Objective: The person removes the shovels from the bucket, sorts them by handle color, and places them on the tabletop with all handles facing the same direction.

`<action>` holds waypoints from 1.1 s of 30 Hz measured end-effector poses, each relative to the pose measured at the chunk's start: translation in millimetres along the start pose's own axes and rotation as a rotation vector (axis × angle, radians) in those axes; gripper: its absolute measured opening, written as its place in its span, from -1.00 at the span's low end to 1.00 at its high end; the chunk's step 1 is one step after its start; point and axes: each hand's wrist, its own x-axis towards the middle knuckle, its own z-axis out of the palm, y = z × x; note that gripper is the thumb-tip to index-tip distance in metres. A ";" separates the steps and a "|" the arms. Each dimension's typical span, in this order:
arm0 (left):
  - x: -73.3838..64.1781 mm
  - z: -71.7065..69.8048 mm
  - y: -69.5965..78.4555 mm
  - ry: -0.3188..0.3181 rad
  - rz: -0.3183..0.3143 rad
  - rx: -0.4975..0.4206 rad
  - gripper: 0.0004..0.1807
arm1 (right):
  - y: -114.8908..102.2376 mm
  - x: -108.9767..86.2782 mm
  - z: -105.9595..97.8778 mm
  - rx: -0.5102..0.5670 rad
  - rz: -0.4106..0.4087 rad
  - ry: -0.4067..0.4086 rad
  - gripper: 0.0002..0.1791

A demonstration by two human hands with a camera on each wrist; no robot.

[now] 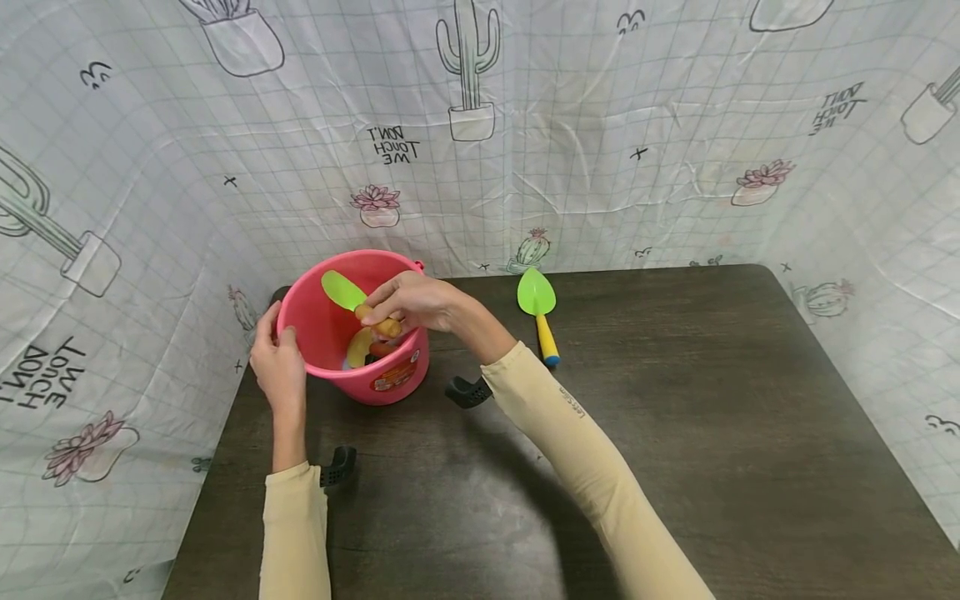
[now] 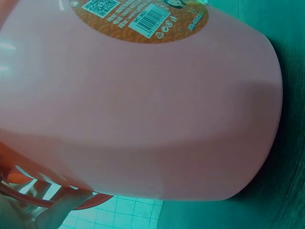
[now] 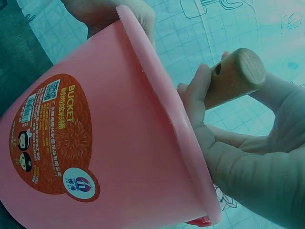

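Observation:
A pink bucket stands at the left back of the table, tilted towards me in the head view. My left hand grips its left rim. Over the bucket's mouth, my right hand pinches a small garden trowel by its wooden handle, with the bright green blade pointing up and left. Down inside the bucket lie a yellow curved piece and a reddish-brown piece, partly covered by the hand and handle. The right wrist view shows the handle's end above the rim, with the blade hidden behind the bucket.
A second green trowel with a yellow, blue-tipped handle lies on the dark wooden table right of the bucket. A cactus-patterned cloth hangs behind and along both sides. Black wrist mounts stick out from the sleeves.

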 end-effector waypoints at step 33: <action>6.0 0.7 6.0 -0.021 -0.019 0.008 -0.55 | -4.0 -2.9 -9.8 0.220 -0.080 -0.005 -0.65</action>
